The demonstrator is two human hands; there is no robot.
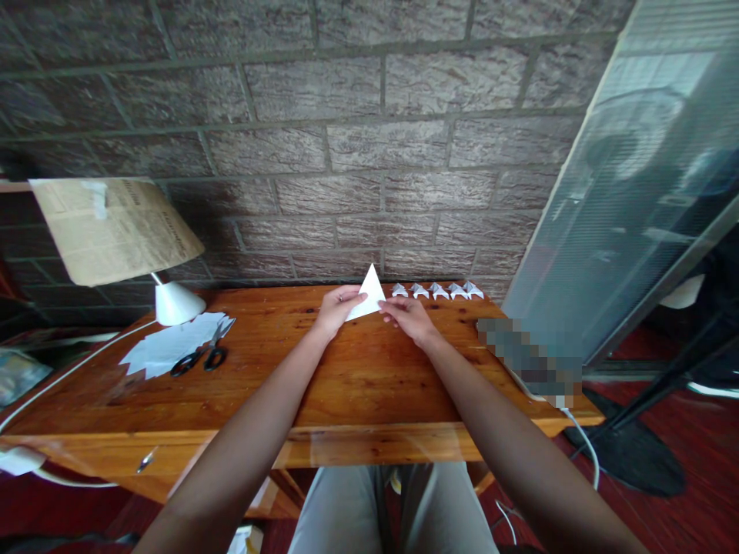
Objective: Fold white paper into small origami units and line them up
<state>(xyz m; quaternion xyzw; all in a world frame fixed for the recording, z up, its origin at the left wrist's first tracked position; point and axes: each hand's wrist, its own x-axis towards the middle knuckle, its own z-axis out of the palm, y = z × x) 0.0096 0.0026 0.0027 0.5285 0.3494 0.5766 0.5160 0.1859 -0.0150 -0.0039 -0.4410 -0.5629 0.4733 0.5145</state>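
A white sheet of paper folded into a triangle [371, 291] is held above the wooden table, its point directed up and away from me. My left hand [338, 309] grips its left side, with the thumb lying across the front. At the lower right corner, my right hand [409, 317] pinches the paper between thumb and fingers. Several small folded white paper pieces [437, 292] stand in a row along the table's back edge, just beyond my right hand.
To the left, black-handled scissors [203, 358] rest by a stack of white paper [165, 344]. Behind them stands a lamp [176, 302] with a newsprint shade. A pixelated flat device [528, 358] with a cable lies at the right on the table [369, 385]. A brick wall [358, 154] rises behind.
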